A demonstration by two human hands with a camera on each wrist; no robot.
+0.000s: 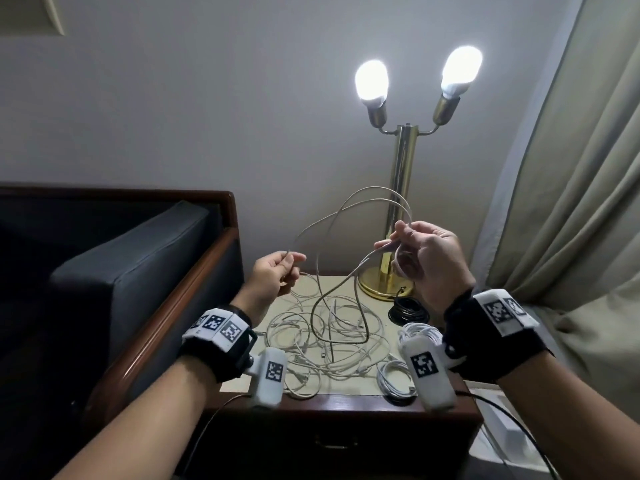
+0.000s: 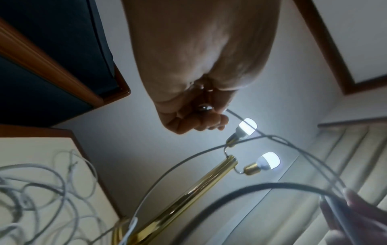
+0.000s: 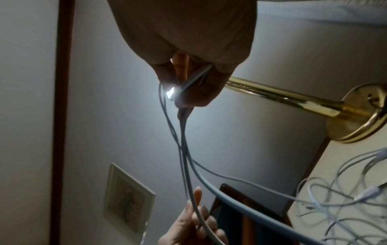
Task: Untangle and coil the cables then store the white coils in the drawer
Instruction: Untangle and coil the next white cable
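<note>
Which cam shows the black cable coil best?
Head view: the black cable coil lies on the nightstand beside the lamp base, partly behind the right hand. Neither wrist view shows it.

- the held cable (image 1: 363, 202) is white-ish grey, same pale tone as the tangled cables (image 1: 332, 337) on the table
- tabletop (image 1: 242, 379) is a cream inlay with a dark reddish-brown wood edge
- finished coils (image 1: 394, 375) are brighter white, and one coil (image 1: 408, 311) by the lamp is black
- lamp (image 1: 401, 188) is shiny gold brass, both bulbs (image 1: 371, 79) glowing white
- wrist bands (image 1: 221, 329) are black with white blocks carrying black-and-white square marker patterns
- armchair (image 1: 121, 271) has dark navy cushions and a red-brown wood frame
- curtain (image 1: 571, 168) is plain beige-olive
- wall (image 1: 207, 98) is flat grey-white
</note>
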